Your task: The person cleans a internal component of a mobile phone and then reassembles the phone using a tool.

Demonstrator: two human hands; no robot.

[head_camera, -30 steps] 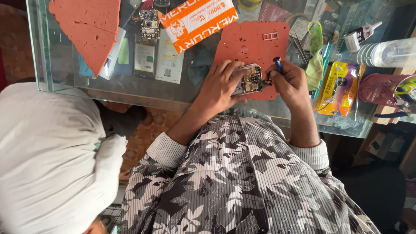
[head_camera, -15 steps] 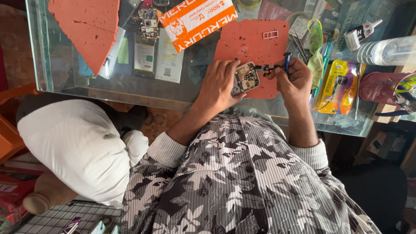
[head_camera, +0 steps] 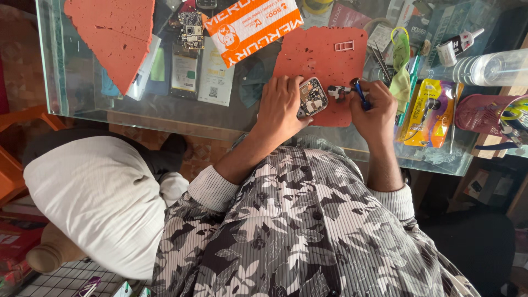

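Note:
My left hand (head_camera: 283, 106) grips an opened phone (head_camera: 312, 97) with its circuit boards showing, tilted on a red rubber mat (head_camera: 319, 58). My right hand (head_camera: 375, 108) holds a blue-handled screwdriver (head_camera: 360, 92) just right of the phone. A small dark part (head_camera: 336, 91) lies on the mat between the phone and the screwdriver tip. A small white frame piece (head_camera: 344, 45) rests near the mat's far edge.
The glass table (head_camera: 165, 118) carries an orange-and-white box (head_camera: 253, 25), another red mat (head_camera: 113, 33), a bare circuit board (head_camera: 191, 28), tweezers (head_camera: 379, 58), a glue tube (head_camera: 455, 44), a clear bottle (head_camera: 489, 67) and a yellow packet (head_camera: 426, 113). A person in white (head_camera: 96, 201) sits at my left.
The person in white at my left has shifted down and away from the table. My hands stay at the phone, with the screwdriver dropped slightly lower beside it.

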